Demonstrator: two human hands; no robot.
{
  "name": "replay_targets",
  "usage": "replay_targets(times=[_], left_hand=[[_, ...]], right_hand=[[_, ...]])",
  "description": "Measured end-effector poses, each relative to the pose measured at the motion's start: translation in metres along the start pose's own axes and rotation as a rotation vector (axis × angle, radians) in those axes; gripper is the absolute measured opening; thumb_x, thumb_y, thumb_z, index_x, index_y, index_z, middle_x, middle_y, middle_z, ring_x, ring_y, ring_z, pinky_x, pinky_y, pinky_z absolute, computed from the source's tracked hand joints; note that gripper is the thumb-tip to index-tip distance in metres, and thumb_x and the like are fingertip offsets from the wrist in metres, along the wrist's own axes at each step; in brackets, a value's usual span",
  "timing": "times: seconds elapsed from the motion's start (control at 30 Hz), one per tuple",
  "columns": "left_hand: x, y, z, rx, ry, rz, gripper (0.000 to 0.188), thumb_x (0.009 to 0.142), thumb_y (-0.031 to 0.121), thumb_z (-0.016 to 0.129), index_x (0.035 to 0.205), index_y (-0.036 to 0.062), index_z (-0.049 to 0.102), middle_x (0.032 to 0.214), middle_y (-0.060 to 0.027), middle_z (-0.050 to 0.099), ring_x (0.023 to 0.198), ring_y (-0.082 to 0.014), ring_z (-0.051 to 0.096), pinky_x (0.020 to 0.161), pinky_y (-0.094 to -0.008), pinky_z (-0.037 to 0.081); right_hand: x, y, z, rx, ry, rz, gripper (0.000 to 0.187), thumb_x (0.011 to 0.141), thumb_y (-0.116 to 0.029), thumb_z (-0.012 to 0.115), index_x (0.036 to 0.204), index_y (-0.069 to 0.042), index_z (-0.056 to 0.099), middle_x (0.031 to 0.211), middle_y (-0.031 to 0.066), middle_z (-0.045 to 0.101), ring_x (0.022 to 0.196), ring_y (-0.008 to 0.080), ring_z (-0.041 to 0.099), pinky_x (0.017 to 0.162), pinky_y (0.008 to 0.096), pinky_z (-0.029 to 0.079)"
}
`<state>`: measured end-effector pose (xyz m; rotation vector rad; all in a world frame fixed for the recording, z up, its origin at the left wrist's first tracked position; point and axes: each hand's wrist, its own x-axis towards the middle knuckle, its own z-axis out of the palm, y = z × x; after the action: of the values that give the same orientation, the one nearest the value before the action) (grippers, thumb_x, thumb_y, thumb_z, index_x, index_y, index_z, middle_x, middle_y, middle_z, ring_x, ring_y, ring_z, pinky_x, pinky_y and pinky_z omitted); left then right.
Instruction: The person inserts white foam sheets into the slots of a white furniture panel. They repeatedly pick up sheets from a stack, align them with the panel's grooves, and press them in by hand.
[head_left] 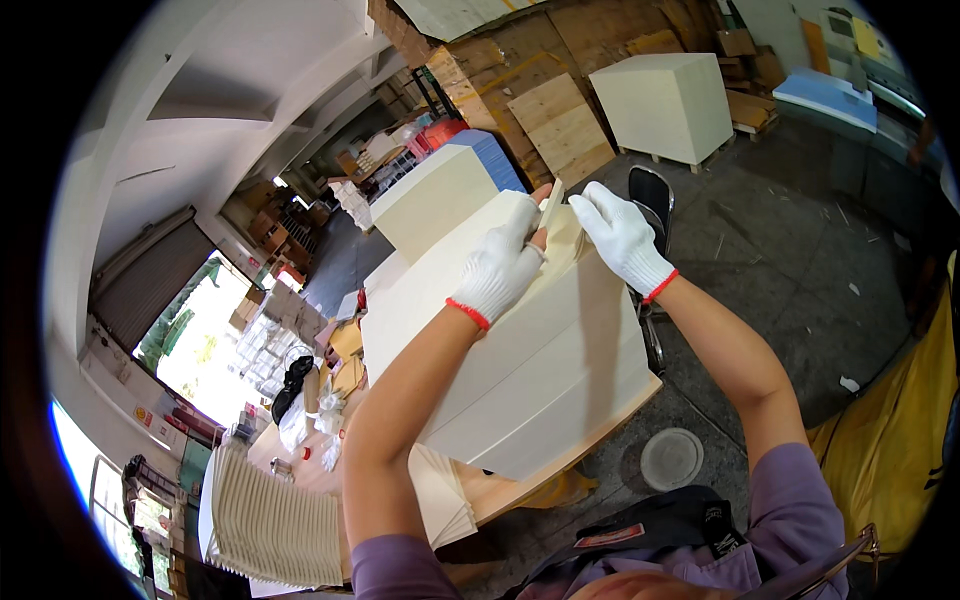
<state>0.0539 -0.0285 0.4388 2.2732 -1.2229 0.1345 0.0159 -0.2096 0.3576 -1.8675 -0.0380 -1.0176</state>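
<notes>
Both hands wear white knit gloves with red cuffs, and they work at the top of a tall stack of cream paper sheets [500, 370]. My left hand [500, 258], its fingertips bare, is closed on a thin sheaf of sheets [552, 208] whose edge stands up from the stack. My right hand [622, 238] is beside it at the stack's right corner, fingers bent and pressed together; what they grip, if anything, is hidden. Between the hands, the top sheets look bent and raised.
The stack stands on a wooden board [570, 445]. Fanned cream sheets [275, 520] lie at the lower left. Further stacks [440, 195] and a pale block [665, 105] on a pallet stand behind. A black chair [652, 195] is beyond my right hand; a round grey lid [672, 459] lies on the floor.
</notes>
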Motion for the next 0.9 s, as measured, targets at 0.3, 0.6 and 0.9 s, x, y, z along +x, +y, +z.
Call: replay_targets(times=[0.3, 0.6, 0.9], left_hand=[[0.005, -0.017, 0.008, -0.075, 0.006, -0.006, 0.045, 0.094, 0.025, 0.067, 0.135, 0.0095, 0.057, 0.122, -0.0173, 0.068, 0.112, -0.0284, 0.066, 0.093, -0.0373, 0.051], [-0.007, -0.006, 0.005, -0.219, -0.036, -0.068, 0.048, 0.087, 0.018, 0.074, 0.131, 0.0029, 0.059, 0.125, -0.0142, 0.066, 0.115, -0.021, 0.061, 0.097, -0.033, 0.048], [-0.006, -0.009, 0.008, -0.376, 0.044, -0.016, 0.039, 0.093, 0.011, 0.063, 0.131, 0.0049, 0.059, 0.12, -0.0125, 0.067, 0.109, -0.0179, 0.061, 0.095, -0.0298, 0.045]], right_hand=[[0.006, 0.003, 0.004, 0.122, -0.029, 0.075, 0.047, 0.101, -0.047, 0.046, 0.088, -0.003, 0.052, 0.074, 0.0193, 0.053, 0.071, 0.0363, 0.054, 0.068, 0.0422, 0.042], [0.003, -0.002, 0.0, 0.069, -0.017, 0.045, 0.048, 0.101, -0.048, 0.046, 0.088, -0.002, 0.051, 0.076, 0.0213, 0.052, 0.073, 0.0386, 0.054, 0.069, 0.0427, 0.043], [0.001, -0.012, -0.003, 0.105, -0.041, 0.125, 0.051, 0.101, -0.051, 0.046, 0.086, -0.002, 0.052, 0.075, 0.0197, 0.052, 0.071, 0.0352, 0.054, 0.068, 0.0419, 0.043]])
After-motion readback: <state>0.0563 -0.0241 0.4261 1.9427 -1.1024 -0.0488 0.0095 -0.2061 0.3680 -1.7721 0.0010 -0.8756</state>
